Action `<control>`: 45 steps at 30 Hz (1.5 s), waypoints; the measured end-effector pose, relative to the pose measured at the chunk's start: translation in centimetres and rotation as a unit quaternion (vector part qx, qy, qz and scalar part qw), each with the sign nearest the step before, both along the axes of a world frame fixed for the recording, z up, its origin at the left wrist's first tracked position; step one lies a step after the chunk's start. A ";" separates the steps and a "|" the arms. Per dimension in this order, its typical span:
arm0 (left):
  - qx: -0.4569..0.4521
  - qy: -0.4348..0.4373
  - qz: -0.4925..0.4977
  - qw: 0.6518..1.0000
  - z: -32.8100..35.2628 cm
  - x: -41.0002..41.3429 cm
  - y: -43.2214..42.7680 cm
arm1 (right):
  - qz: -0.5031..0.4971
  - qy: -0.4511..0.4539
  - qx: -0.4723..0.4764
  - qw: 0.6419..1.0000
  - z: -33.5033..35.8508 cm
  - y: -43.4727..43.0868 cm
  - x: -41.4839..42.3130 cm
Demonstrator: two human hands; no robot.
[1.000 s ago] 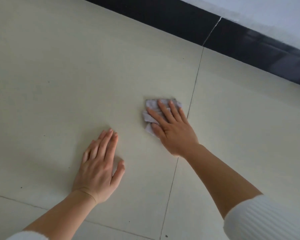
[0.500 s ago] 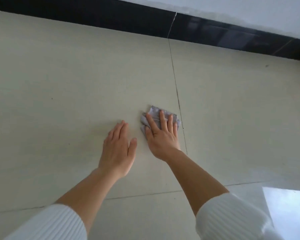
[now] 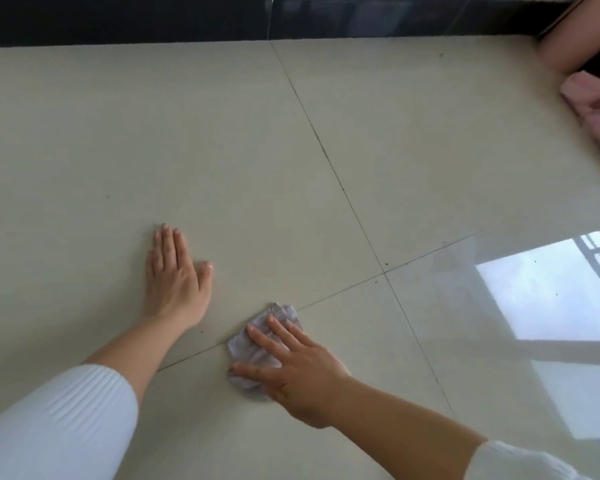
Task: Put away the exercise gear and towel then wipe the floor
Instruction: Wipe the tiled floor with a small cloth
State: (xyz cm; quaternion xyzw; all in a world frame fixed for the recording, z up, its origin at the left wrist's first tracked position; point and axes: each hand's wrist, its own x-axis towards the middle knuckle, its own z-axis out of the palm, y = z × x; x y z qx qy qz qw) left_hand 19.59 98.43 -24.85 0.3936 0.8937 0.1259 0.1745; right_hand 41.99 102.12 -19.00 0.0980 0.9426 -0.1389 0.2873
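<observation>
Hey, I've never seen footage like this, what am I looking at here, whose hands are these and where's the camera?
There is no machine here. A person wears a camera on their head, looking down at their own two hands over a pale tiled floor.

The left hand lies flat and open on the tile, holding nothing, apparently for support. The right hand presses a small crumpled grey cloth against the floor, across a grout line, as in wiping.

A dark baseboard runs along the far edge. The bright patch at right is a window reflected in the glossy tile. At the upper right edge something pink shows, too cut off to identify.
</observation>
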 end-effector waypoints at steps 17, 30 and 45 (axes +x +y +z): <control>0.041 -0.063 0.008 0.997 0.3 -0.3 -1.9 | -0.401 0.066 0.123 0.906 -3.7 12.3 3.0; -0.009 -0.075 0.034 0.997 2.2 5.8 -7.9 | -0.545 0.112 0.068 0.828 -3.8 8.5 7.6; -0.271 -0.014 -0.110 0.956 5.2 10.2 -15.9 | -0.365 0.092 0.115 0.919 -3.4 6.8 11.5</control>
